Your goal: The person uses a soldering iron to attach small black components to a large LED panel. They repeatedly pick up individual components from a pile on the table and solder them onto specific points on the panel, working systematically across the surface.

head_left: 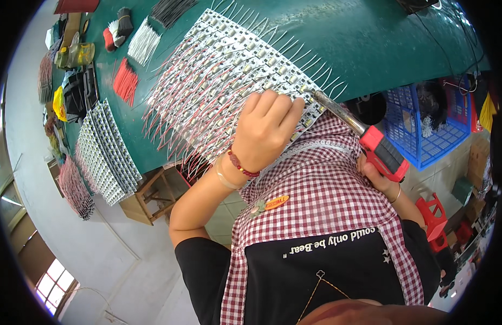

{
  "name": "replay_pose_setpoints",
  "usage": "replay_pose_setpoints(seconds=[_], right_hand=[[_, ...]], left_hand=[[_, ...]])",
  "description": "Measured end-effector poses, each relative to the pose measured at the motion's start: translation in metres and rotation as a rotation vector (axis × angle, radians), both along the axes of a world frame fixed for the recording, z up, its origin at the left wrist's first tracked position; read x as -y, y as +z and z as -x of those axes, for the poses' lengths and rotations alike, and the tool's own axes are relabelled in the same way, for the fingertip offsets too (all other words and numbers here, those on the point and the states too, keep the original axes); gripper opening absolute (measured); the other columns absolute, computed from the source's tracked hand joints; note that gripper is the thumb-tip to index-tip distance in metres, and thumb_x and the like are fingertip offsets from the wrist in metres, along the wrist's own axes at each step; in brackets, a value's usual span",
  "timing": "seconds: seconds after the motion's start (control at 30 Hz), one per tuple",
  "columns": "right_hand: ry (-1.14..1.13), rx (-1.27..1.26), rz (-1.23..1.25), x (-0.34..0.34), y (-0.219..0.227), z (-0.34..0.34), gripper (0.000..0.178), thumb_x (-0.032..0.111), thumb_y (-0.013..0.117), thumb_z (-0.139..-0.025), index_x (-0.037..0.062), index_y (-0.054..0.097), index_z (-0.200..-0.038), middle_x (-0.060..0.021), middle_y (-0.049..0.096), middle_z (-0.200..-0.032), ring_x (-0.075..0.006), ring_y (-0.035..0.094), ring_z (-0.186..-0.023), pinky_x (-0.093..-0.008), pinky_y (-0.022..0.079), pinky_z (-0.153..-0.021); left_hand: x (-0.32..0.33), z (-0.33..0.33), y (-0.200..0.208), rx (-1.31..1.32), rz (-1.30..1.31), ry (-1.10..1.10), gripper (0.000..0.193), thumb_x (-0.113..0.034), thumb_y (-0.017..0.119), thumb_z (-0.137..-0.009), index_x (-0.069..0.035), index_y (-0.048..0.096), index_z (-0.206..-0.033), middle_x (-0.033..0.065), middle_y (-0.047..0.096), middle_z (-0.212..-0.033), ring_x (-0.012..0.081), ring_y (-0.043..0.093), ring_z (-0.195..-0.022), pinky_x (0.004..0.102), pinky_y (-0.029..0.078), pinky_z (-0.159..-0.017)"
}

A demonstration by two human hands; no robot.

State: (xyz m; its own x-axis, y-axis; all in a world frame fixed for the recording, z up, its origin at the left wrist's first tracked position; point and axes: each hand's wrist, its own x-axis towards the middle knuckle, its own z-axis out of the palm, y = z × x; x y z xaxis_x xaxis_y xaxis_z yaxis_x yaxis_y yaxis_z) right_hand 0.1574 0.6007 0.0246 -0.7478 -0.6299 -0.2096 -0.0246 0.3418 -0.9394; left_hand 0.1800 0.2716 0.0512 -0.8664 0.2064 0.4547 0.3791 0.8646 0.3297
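Lying on the green worktop (359, 43) in front of me is a wide white circuit board panel (229, 59), its rows filled with small parts, its near edge reaching toward my checked apron (316, 189). Thin pale wires stick out along its far edge, and red and white wires fan across its left half.

My left hand (270, 122) is over the panel's right part, fingers curled and pressed together, knuckles up; the fingertips are hidden, so I cannot tell whether they pinch anything. My right hand (374, 174) is wrapped round the red and black handle of a soldering iron (389, 154). Its metal end slants up to the panel's right corner, just beside my left fingers; I cannot tell if it touches.

Beyond the panel, to the left, lie loose bundles of white wires (144, 41), red wires (125, 81) and black wires (172, 11). Farther left, a second set of boards (107, 154) sits at the worktop's edge. On my right are a blue plastic basket (430, 138) and, lower, a red stool (432, 216).
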Motion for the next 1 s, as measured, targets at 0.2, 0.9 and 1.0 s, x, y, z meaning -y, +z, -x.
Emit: replay_pose_setpoints(seconds=[0.2, 0.9, 1.0], right_hand=[[0.005, -0.013, -0.029, -0.001, 0.008, -0.002, 0.012, 0.008, 0.066, -0.068, 0.0017, 0.062, -0.078, -0.0106, 0.061, -0.073, -0.0276, 0.06, -0.064, -0.0359, 0.047, -0.058], [0.005, -0.1, 0.0, 0.003, -0.002, -0.005, 0.011, 0.01, 0.067, -0.068, 0.0039, 0.061, -0.075, -0.0084, 0.059, -0.069, -0.0262, 0.056, -0.06, -0.0354, 0.044, -0.054], [0.06, -0.176, -0.033, 0.009, 0.007, 0.001, 0.012, 0.008, 0.066, -0.066, 0.0035, 0.061, -0.075, -0.0086, 0.059, -0.07, -0.0263, 0.057, -0.06, -0.0353, 0.044, -0.054]], left_hand=[[-0.01, -0.005, -0.015, 0.061, -0.111, 0.021, 0.027, 0.001, 0.061, -0.071, 0.0, 0.067, -0.097, 0.0061, 0.048, -0.075, 0.0212, 0.05, -0.069, 0.0335, 0.041, -0.064], [-0.011, -0.001, -0.014, 0.03, 0.102, 0.075, 0.021, -0.003, 0.062, -0.072, -0.002, 0.065, -0.093, 0.0043, 0.045, -0.073, 0.0195, 0.047, -0.069, 0.033, 0.035, -0.061], [-0.01, 0.001, -0.015, 0.031, 0.089, 0.061, 0.022, -0.003, 0.062, -0.072, -0.001, 0.064, -0.094, 0.005, 0.045, -0.074, 0.0201, 0.047, -0.069, 0.0333, 0.036, -0.062]])
